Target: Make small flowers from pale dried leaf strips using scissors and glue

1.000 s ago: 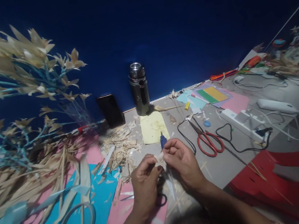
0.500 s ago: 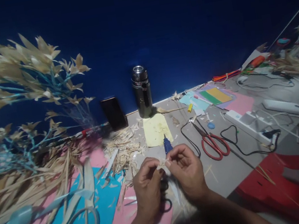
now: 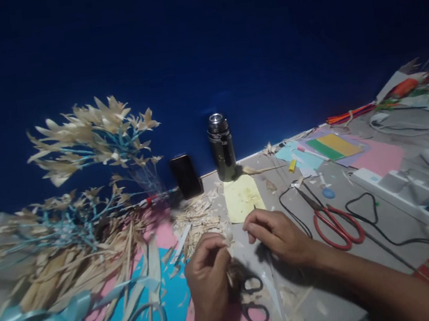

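My left hand (image 3: 209, 278) is closed in a pinch on a small pale strip of dried leaf (image 3: 227, 233), held above the pink paper. My right hand (image 3: 277, 234) hovers just right of it with fingers curled; whether it holds anything I cannot make out. Black-handled scissors (image 3: 253, 301) lie on the table directly below and between the hands. A yellow paper (image 3: 242, 198) lies just beyond the right hand.
Red scissors (image 3: 336, 220) and a black cable (image 3: 374, 222) lie to the right. A steel flask (image 3: 220, 139) and a phone (image 3: 186, 176) stand against the blue wall. Dried-leaf branches (image 3: 92, 134) and cuttings (image 3: 197, 220) fill the left; a white power strip (image 3: 394, 189) sits right.
The hands have drawn apart: the right hand moved right, away from the leaf piece that stays in the left. The view has tilted up and shifted, and the blue tool is covered.
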{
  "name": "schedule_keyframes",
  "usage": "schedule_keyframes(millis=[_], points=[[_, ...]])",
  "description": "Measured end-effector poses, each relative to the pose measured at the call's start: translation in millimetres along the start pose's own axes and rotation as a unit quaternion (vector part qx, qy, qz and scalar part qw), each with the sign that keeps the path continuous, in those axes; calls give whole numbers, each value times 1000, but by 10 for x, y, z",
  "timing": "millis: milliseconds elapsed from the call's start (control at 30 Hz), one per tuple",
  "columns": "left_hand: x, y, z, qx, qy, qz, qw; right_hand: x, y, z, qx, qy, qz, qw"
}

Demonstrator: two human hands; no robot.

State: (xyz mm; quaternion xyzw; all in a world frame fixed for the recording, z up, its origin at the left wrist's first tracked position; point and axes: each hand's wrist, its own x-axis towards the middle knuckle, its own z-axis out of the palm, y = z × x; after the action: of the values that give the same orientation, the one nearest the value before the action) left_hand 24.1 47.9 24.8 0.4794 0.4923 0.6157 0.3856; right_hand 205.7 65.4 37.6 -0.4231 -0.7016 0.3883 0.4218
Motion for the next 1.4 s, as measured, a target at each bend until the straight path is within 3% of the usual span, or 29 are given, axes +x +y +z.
schedule_keyframes(millis=[100, 300, 533, 667, 833, 1033, 1133, 1267, 1400], points=[[12, -34, -42, 24, 8, 9, 1000, 54, 18, 64, -9, -39, -44, 998], [-11, -151, -40, 46, 47, 15, 998, -6, 187, 263, 40, -4, -23, 999], [-28, -273, -3, 25, 11, -14, 1000, -17, 315, 365, 57, 38, -39, 997], [1, -317, -10, 33, -17, 4, 999, -17, 330, 398, 47, 50, -30, 997], [15, -313, -20, 60, -33, 29, 997, -21, 332, 347, 55, 23, -15, 998], [-8, -290, 21, 58, -57, -8, 997, 38, 377, 231, 175, -32, 16, 984], [-39, -293, 45, 39, -77, -70, 994, 55, 408, 214, 224, -41, 57, 972], [-81, -293, 75, 5, -77, -170, 982, 57, 423, 199, 223, -46, 71, 971], [-75, -284, 100, -15, -75, -185, 980, 63, 428, 158, 224, -82, 93, 967]])
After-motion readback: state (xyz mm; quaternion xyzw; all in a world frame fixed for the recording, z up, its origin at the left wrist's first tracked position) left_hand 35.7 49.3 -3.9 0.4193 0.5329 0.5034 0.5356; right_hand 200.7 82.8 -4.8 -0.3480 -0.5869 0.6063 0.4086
